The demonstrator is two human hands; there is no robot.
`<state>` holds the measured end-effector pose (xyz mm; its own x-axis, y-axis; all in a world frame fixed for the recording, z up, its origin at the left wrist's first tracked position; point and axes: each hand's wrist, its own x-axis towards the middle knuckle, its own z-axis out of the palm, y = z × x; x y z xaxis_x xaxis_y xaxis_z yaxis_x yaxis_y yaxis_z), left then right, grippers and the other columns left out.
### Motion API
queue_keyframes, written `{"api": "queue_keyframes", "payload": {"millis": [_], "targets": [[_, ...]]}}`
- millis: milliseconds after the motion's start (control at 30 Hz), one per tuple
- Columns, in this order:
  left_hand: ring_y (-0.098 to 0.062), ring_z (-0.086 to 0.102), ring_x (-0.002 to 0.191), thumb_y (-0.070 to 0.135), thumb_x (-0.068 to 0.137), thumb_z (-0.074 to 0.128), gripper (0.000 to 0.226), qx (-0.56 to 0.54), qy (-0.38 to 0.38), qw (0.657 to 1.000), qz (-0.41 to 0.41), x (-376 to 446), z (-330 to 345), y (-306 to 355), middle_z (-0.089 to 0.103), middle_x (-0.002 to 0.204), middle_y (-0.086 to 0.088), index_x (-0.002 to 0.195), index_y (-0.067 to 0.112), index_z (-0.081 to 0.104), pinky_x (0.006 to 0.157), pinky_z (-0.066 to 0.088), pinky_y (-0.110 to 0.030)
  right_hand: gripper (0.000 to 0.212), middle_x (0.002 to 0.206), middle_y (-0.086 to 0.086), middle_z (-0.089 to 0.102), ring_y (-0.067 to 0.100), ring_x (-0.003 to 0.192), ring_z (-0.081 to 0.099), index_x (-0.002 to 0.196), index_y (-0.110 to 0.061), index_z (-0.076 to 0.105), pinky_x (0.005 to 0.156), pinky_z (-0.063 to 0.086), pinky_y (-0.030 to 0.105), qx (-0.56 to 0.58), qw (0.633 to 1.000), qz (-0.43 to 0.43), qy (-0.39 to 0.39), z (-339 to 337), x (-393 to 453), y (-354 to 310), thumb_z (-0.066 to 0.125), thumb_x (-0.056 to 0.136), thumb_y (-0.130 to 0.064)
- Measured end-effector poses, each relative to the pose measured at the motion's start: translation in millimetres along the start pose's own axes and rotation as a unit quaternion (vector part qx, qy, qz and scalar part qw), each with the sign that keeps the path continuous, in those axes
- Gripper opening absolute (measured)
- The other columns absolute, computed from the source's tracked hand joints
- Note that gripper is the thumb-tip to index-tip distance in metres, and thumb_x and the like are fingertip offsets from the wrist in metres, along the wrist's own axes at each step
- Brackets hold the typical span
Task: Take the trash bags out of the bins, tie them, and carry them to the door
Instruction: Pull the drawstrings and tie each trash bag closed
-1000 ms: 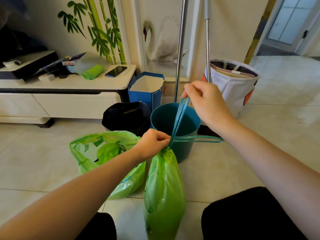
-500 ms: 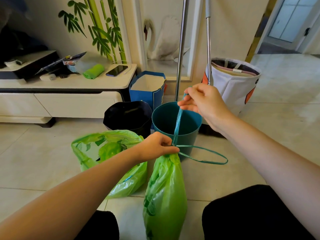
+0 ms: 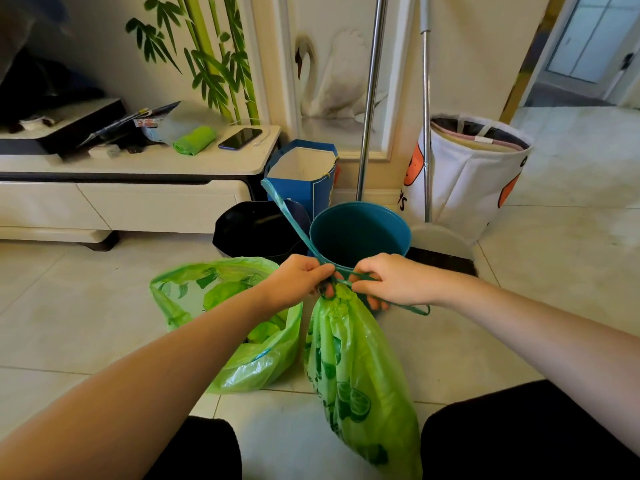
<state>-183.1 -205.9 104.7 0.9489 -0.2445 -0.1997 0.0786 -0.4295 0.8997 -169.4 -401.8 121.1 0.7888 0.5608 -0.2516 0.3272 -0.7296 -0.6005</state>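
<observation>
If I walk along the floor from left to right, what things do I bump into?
Open green trash bag → black bin → teal bin → white laundry basket.

Green bag [image 3: 360, 368] — teal bin [image 3: 360, 230].

Bare forearms, no sleeves; black trousers [image 3: 519, 431] on both legs

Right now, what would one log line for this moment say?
step: tying | left hand: pinching drawstring | right hand: pinching drawstring loop | gathered green bag: hanging | second green bag: open, on floor
</observation>
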Motion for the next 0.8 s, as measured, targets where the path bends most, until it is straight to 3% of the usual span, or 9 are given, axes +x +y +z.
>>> {"api": "queue_keyframes", "payload": {"millis": [133, 233, 333, 400, 467, 533, 667, 800], "targets": [[-0.02, 0.055, 0.079, 0.028, 0.097, 0.053, 0.039, -0.036, 0.019, 0.999, -0.021, 2.2, -4.4, -1.7, 0.073, 0.077, -0.002, 0.104, -0.008, 0.067, 0.076, 0.045, -0.031, 0.023, 0.046, -0.005, 0.06, 0.006, 0.042, 0.051, 0.084, -0.012, 0.066, 0.052, 0.044, 0.021, 0.068, 0.997, 0.007, -0.026, -9.4, -4.7, -3.9, 0.049, 0.096, -0.022], [-0.009, 0.059, 0.077, 0.026, 0.095, 0.057, 0.024, -0.05, 0.011, 0.998, -0.022, 2.7, -5.3, -2.4, 0.075, 0.073, 0.006, 0.095, 0.009, 0.074, 0.069, 0.047, -0.018, 0.029, 0.06, -0.002, 0.065, 0.01, 0.056, 0.056, 0.09, -0.01, 0.069, 0.059, 0.049, 0.021, 0.155, 0.982, -0.02, -0.106, -18.4, -11.1, -7.4, 0.046, 0.098, -0.024], [-0.006, 0.059, 0.076, 0.024, 0.092, 0.062, 0.02, -0.045, -0.004, 0.999, -0.007, 1.1, -5.9, -1.4, 0.075, 0.075, 0.005, 0.084, 0.012, 0.076, 0.065, 0.048, -0.012, 0.044, 0.076, 0.001, 0.074, 0.012, 0.072, 0.067, 0.093, -0.015, 0.072, 0.071, 0.055, 0.027, 0.139, 0.976, 0.006, -0.168, -20.9, -13.3, -7.1, 0.04, 0.098, -0.045], [-0.014, 0.06, 0.083, 0.024, 0.09, 0.064, 0.022, -0.032, -0.02, 0.999, 0.005, -0.1, -8.4, -1.6, 0.076, 0.085, -0.004, 0.081, 0.009, 0.077, 0.078, 0.048, -0.024, 0.05, 0.078, 0.001, 0.076, 0.015, 0.076, 0.07, 0.093, -0.016, 0.073, 0.067, 0.056, 0.024, 0.126, 0.983, 0.048, -0.124, -17.1, -10.5, -4.5, 0.037, 0.096, -0.05], [-0.017, 0.061, 0.086, 0.022, 0.09, 0.065, 0.023, -0.024, -0.041, 0.999, 0.019, -2.0, -11.5, -2.0, 0.076, 0.091, -0.007, 0.084, 0.004, 0.077, 0.082, 0.047, -0.032, 0.033, 0.077, -0.002, 0.073, 0.015, 0.075, 0.07, 0.091, -0.019, 0.07, 0.061, 0.053, 0.021, 0.107, 0.993, 0.042, -0.022, -11.3, -4.3, -1.0, 0.045, 0.097, -0.038], [-0.011, 0.064, 0.084, 0.017, 0.089, 0.066, 0.02, -0.019, -0.051, 0.998, 0.032, -3.3, -13.3, -2.5, 0.075, 0.087, 0.0, 0.09, 0.001, 0.076, 0.08, 0.048, -0.025, 0.012, 0.084, -0.006, 0.069, 0.011, 0.074, 0.067, 0.097, -0.023, 0.067, 0.061, 0.055, 0.022, 0.09, 0.995, 0.013, 0.036, -4.0, 2.0, 1.7, 0.056, 0.093, -0.024], [-0.001, 0.067, 0.075, 0.009, 0.085, 0.07, 0.014, -0.011, -0.054, 0.998, 0.033, -4.7, -16.2, -2.4, 0.074, 0.076, 0.006, 0.096, 0.002, 0.075, 0.073, 0.049, -0.017, 0.021, 0.09, -0.002, 0.063, 0.004, 0.068, 0.061, 0.105, -0.02, 0.062, 0.058, 0.056, 0.023, 0.144, 0.99, 0.005, 0.004, 16.8, 10.6, -0.5, 0.067, 0.085, -0.019], [0.002, 0.064, 0.066, 0.01, 0.08, 0.075, 0.008, 0.035, -0.059, 0.997, 0.046, -9.2, -20.0, 0.6, 0.072, 0.062, 0.013, 0.085, 0.015, 0.077, 0.074, 0.05, -0.018, 0.023, 0.097, 0.007, 0.064, 0.0, 0.057, 0.06, 0.105, -0.018, 0.061, 0.05, 0.046, 0.013, 0.182, 0.983, -0.014, 0.031, 26.3, 14.9, -5.0, 0.069, 0.084, -0.021]]}}
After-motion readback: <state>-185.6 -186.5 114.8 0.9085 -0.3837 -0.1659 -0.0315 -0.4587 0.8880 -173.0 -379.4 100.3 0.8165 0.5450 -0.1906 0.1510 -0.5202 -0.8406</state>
